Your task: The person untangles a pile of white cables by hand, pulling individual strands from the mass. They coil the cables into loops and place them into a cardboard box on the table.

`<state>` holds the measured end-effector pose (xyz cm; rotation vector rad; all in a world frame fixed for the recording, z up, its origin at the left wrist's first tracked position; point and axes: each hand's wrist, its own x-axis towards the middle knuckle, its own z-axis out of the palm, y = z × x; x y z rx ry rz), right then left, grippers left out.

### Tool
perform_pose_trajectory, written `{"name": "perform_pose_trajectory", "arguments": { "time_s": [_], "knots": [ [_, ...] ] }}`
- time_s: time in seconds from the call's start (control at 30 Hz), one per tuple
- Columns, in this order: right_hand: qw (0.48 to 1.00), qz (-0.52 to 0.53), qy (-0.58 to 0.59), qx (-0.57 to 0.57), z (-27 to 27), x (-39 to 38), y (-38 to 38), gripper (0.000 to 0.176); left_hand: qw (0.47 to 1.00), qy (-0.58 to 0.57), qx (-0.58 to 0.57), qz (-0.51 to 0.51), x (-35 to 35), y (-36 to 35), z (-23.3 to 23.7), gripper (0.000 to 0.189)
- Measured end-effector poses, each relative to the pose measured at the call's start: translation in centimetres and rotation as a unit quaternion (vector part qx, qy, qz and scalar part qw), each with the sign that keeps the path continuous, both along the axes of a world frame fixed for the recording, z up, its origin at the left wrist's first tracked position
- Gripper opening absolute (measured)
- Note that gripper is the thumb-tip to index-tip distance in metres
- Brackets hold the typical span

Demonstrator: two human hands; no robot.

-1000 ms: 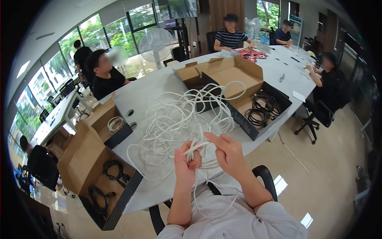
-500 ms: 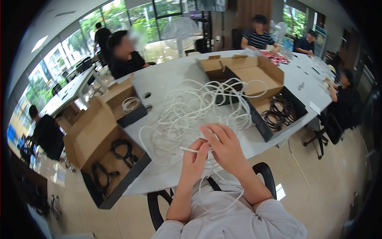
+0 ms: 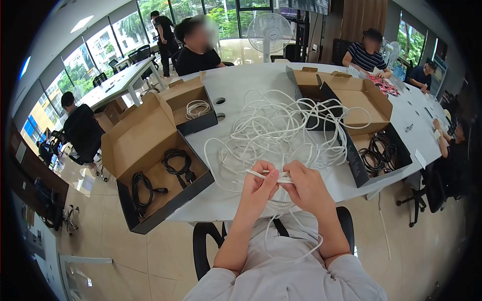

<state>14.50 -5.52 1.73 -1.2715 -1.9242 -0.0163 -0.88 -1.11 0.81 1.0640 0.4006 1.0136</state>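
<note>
Both grips are clamped on the white cable (image 3: 271,175), left hand (image 3: 258,185) and right hand (image 3: 307,188) side by side.

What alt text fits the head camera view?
The left hand and right hand pinch a stretch of white cable between them over the near edge of a grey table, a loose tangle of it just beyond. Open cardboard boxes with coiled black cables flank the tangle; other people sit around.
</note>
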Motion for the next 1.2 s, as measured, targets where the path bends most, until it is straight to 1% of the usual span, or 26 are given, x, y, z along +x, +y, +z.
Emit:
{"name": "perform_pose_trajectory", "arguments": {
  "time_s": [0.1,0.2,0.3,0.4,0.5,0.6,0.7,0.8,0.9,0.93,1.0,1.1,1.2],
  "knots": [
    [1.0,-0.01,-0.014,-0.008,0.1,0.8,-0.4,0.024,0.999,0.014,0.026,-0.03,0.6,0.1,0.2,0.023],
    [0.999,-0.025,-0.024,-0.027,0.4,1.5,-0.8,0.021,0.994,0.044,0.049,-0.09,0.6,0.6,-0.3,0.029],
    [0.998,-0.041,-0.022,-0.031,0.5,1.9,-1.1,0.021,0.988,0.067,0.11,-0.079,1.0,1.1,-1.2,0.033],
    [0.996,-0.084,-0.016,-0.031,0.7,2.3,-1.2,0.02,0.984,0.113,0.14,-0.009,1.4,0.3,-1.2,0.037],
    [0.992,-0.119,0.004,-0.038,1.0,2.7,-1.3,0.018,0.933,0.185,0.306,0.045,0.8,-0.2,-0.2,0.042],
    [0.991,-0.133,0.018,-0.03,1.2,3.1,-1.4,0.016,0.885,0.237,0.354,0.188,0.0,-1.2,1.2,0.046],
    [0.989,-0.14,0.048,-0.03,1.3,3.2,-1.5,0.014,0.854,0.27,0.363,0.258,-0.2,-1.5,2.2,0.048],
    [0.988,-0.136,0.076,-0.024,1.1,3.3,-1.5,0.012,0.883,0.282,0.349,0.136,0.3,-1.0,1.1,0.05],
    [0.986,-0.138,0.096,-0.017,0.8,3.1,-1.3,0.012,0.943,0.199,0.252,0.087,1.5,-0.5,-0.6,0.054],
    [0.984,-0.133,0.114,-0.024,0.9,3.0,-1.4,0.013,0.954,0.161,0.243,0.067,1.7,0.0,-1.1,0.056],
    [0.981,-0.126,0.142,-0.039,1.0,2.9,-1.4,0.014,0.971,0.086,0.223,0.028,2.0,0.8,-1.5,0.061],
    [0.976,-0.121,0.169,-0.066,1.3,2.7,-1.4,0.015,0.983,0.026,0.178,-0.023,2.0,1.0,-1.5,0.065],
    [0.973,-0.119,0.18,-0.078,1.2,2.6,-1.2,0.017,0.995,-0.005,0.067,-0.068,1.5,0.6,-0.7,0.07]
  ]
}}
